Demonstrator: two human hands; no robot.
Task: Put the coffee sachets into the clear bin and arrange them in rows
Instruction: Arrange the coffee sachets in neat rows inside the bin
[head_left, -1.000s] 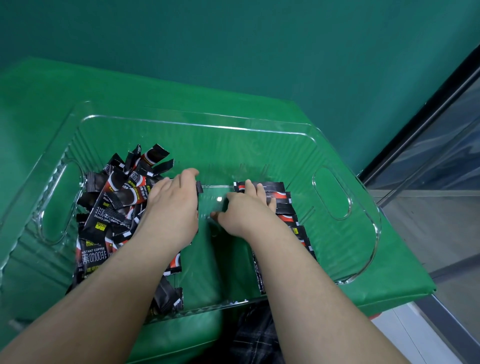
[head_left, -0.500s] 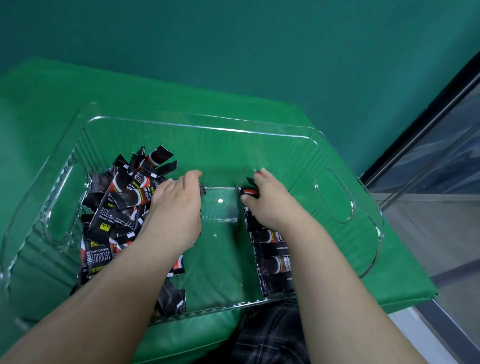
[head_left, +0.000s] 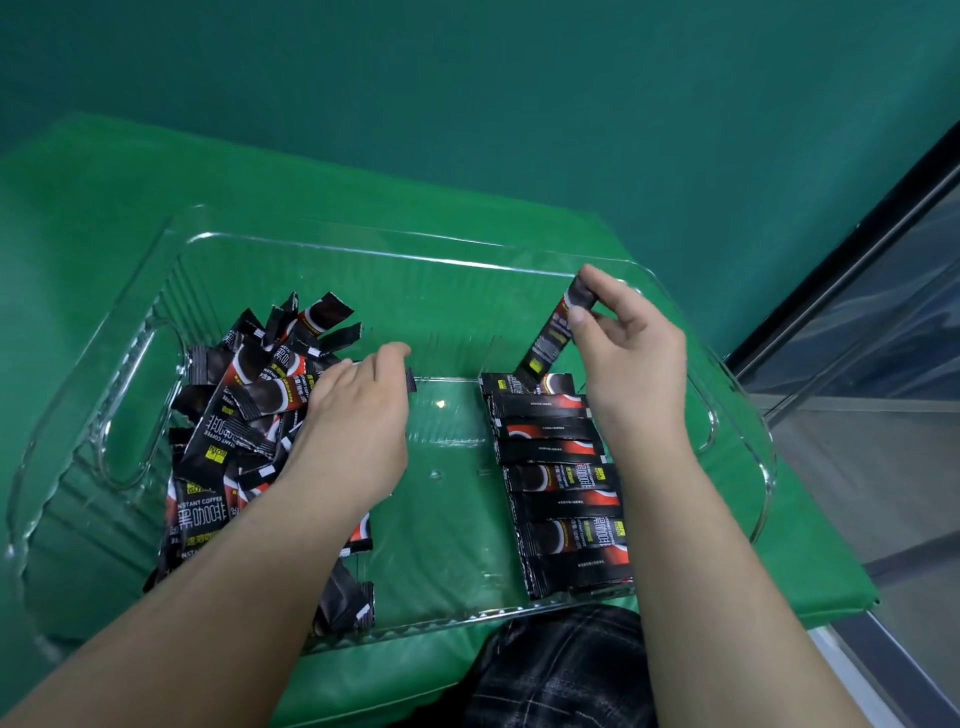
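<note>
A clear bin (head_left: 426, 249) sits on a green-covered table. A loose heap of black and red coffee sachets (head_left: 244, 415) fills its left side. On the right, a neat row of sachets (head_left: 561, 467) lies flat, stacked front to back. My right hand (head_left: 628, 353) pinches one sachet (head_left: 553, 332) by its top end and holds it tilted above the far end of the row. My left hand (head_left: 358, 421) rests palm down on the edge of the heap, fingers curled over a sachet.
The bin has cut-out handles at the left (head_left: 130, 410) and right (head_left: 706, 415) ends. Bare bin floor (head_left: 447, 467) lies between heap and row. A dark glass panel (head_left: 883, 338) stands to the right of the table. Plaid cloth (head_left: 561, 670) shows below the bin.
My right hand has lifted off the row and risen toward the far right, now holding one sachet up in the air. My left hand has stayed on the heap.
</note>
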